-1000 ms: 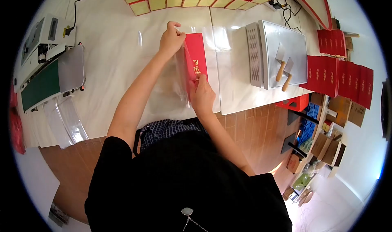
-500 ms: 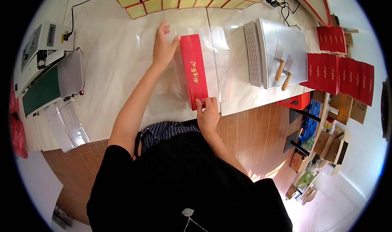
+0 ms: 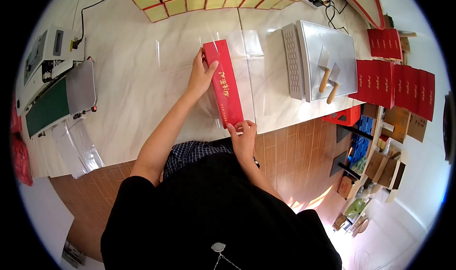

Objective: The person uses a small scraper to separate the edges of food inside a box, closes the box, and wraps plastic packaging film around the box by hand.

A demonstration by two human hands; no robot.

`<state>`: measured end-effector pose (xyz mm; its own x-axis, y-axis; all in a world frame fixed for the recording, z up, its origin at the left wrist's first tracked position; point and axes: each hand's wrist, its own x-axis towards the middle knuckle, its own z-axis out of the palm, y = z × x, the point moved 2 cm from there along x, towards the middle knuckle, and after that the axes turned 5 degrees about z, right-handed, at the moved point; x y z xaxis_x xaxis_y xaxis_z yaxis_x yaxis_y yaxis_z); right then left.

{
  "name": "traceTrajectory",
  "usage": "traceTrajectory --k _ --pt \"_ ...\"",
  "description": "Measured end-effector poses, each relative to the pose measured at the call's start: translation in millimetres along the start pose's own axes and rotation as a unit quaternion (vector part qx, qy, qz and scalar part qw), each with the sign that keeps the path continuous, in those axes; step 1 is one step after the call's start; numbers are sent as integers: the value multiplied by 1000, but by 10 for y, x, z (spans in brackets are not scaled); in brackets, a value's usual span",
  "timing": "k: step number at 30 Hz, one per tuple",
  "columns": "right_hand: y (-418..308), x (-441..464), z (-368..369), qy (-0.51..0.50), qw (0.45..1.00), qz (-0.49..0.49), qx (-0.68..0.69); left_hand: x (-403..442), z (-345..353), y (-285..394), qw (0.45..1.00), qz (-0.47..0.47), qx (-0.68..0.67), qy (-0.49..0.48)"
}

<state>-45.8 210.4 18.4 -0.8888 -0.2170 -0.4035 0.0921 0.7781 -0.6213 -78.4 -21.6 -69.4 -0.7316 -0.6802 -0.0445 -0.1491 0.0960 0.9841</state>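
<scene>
A long red box [image 3: 225, 82] with gold characters lies lengthwise in front of me on the marble-patterned table. Clear plastic film [image 3: 254, 87] spreads under and around it; its exact edges are hard to see. My left hand [image 3: 202, 77] is closed on the box's far left part, thumb on top and fingers down the left side. At the near right corner, my right hand [image 3: 243, 136] is closed in a pinch on what looks like the film, right against the box end. The film between those fingertips is mostly hidden.
Stacked yellow-faced boxes with red edges [image 3: 197, 3] line the back. To the right, two wooden-handled scrapers [image 3: 325, 80] rest on a metal-topped device [image 3: 311, 42], with red boxes [image 3: 375, 82] beyond. A belt machine [image 3: 52, 96] and clear plastic bags [image 3: 78, 146] sit left.
My left hand has come down and right from the open space left of the box and closed on its side. The box's far end has shifted slightly left. My right hand stays near its corner.
</scene>
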Motion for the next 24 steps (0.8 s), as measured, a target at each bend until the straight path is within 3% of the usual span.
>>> traceTrajectory --k 9,11,17,24 --pt "422 125 146 -49 994 10 102 -3 4 -6 1000 3 -6 -5" --pt "407 104 151 -1 995 -93 40 -26 9 96 999 -10 -34 -5" --pt "283 109 86 -72 986 -20 147 -8 34 4 999 6 -34 -6" --pt "423 189 144 -94 975 -66 188 -10 44 24 1000 5 -22 -8"
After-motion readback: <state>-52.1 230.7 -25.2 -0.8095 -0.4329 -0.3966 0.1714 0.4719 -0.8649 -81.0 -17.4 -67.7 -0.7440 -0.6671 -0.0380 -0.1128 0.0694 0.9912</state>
